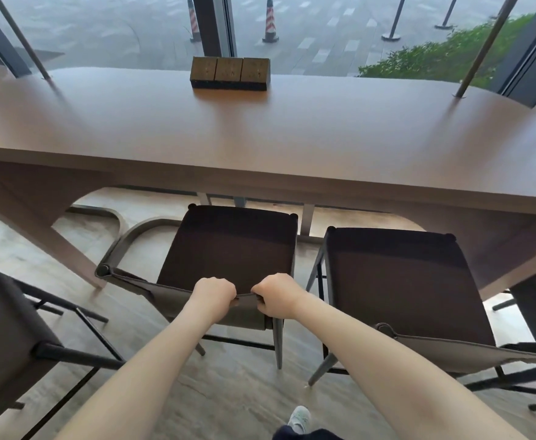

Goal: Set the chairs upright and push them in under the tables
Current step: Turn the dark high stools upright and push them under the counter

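From the head camera, the middle chair [228, 249] stands upright, its seat front just short of the tabletop [260, 128] edge. The left hand [214, 293] and right hand [276, 295] both grip the top of its fabric backrest [171, 300], fingers curled over, almost touching. A second chair [400, 281] stands upright just right of the middle chair; a third [3, 331] stands to its left. A socket block [230, 73] sits on the tabletop beyond the middle chair.
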Action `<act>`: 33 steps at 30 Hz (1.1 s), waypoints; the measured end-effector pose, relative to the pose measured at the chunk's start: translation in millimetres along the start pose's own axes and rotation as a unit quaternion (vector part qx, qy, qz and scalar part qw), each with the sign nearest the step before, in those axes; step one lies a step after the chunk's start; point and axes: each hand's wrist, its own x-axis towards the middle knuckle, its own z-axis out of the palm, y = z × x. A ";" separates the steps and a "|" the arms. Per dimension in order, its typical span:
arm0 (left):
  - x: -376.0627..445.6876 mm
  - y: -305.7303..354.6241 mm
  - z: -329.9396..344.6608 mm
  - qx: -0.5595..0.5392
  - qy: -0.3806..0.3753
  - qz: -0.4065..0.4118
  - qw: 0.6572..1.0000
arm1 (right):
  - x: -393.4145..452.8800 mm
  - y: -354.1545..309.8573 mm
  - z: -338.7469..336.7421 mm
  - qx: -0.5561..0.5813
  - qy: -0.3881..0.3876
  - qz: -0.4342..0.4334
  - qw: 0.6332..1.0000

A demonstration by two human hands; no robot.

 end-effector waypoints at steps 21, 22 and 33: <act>2.1 0.0 5.6 -0.033 0.045 0.001 0.998 | 9.1 9.2 16.9 0.051 0.029 0.020 0.998; 1.1 -0.4 6.1 -0.033 0.051 0.001 0.998 | 9.3 8.5 17.5 0.054 0.033 0.026 0.998; 4.5 -33.3 17.2 -0.112 0.081 0.091 0.986 | 7.1 -8.6 14.2 0.081 0.027 0.126 0.988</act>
